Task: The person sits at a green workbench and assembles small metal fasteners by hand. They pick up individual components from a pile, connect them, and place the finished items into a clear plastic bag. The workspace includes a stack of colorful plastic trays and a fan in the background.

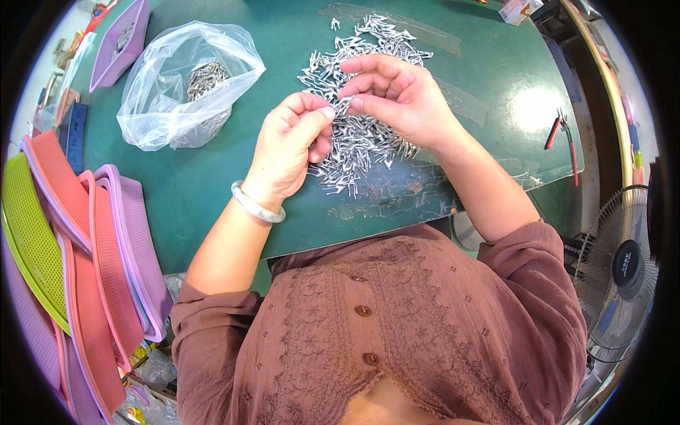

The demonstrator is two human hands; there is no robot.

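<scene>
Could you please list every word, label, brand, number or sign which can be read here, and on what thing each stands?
Black fan hub, at the right: small pale characters, not copied out here.
Small white-and-orange box, at the upper edge: print too small to read.
Clear plastic bag and loose metal pieces: no writing that I can make out.

The metal bit [342, 107] at the fingers [375, 108] is too small to make out. The left hand [287, 138] and right hand [414, 99] hide part of the metal pile [365, 145]. The view's edge cuts off the stacked baskets [88, 283].
</scene>
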